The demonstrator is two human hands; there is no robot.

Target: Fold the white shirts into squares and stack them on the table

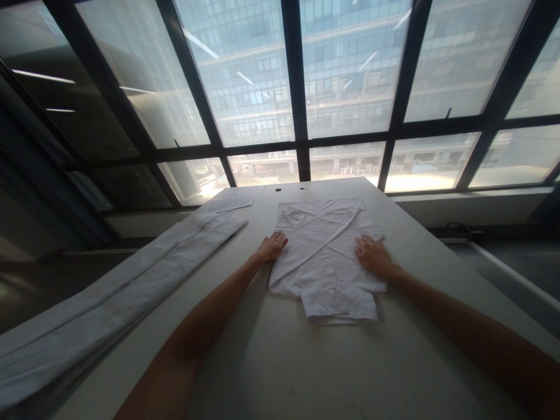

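A white cloth garment (317,256), folded with crossing flaps, lies flat on the white table (280,367). One short flap of it, perhaps a sleeve, points toward me at the near edge. My left hand (272,246) rests on the garment's left edge with its fingers laid flat. On the right edge lies my right hand (373,254), palm down, fingers stretched over the cloth. Neither hand grips anything that I can see. Creases run diagonally across the cloth between the hands.
Along the table's left side lie long folded white cloths (126,286), partly over the edge. Another flat white piece (230,201) is at the far left corner. Two dark holes (278,189) mark the far end. Large windows (345,76) with dark frames stand behind the table.
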